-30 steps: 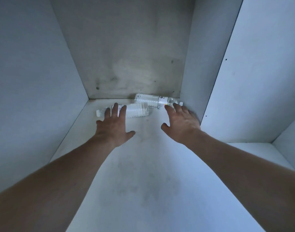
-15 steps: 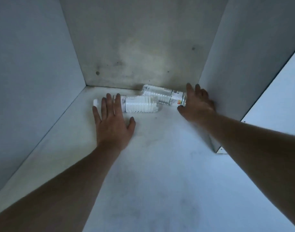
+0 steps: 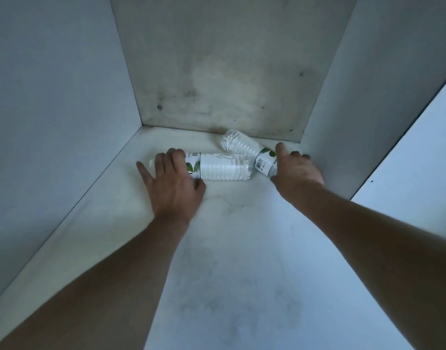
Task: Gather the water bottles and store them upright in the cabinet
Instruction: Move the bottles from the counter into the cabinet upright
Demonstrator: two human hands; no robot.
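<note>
Two clear water bottles lie on their sides on the floor of a white cabinet (image 3: 242, 248), deep in toward the back wall (image 3: 229, 59). One, the left bottle (image 3: 221, 168), lies roughly crosswise; the left hand (image 3: 173, 183) is curled over its neck end, fingers wrapped across the top and the thumb tucked in on the near side, so the cap is almost wholly hidden, with only a pale sliver showing between the fingers. Its label, with a green leaf print and a barcode, peeks out beside the knuckles; the printed words are too small to read. The right bottle (image 3: 244, 147) lies at a slant, its ribbed base toward the back wall and its neck end toward the right corner. The right hand (image 3: 295, 170) grips it around the labelled part, index finger stretched along the top, and covers the cap entirely. Where the two bottles meet, the left one's base overlaps the other's body, and whether they touch cannot be told. Dark smudges mark the back wall and the floor. Both forearms run out of the bottom of the view, and the right side wall (image 3: 343, 109) ends at an open edge.
</note>
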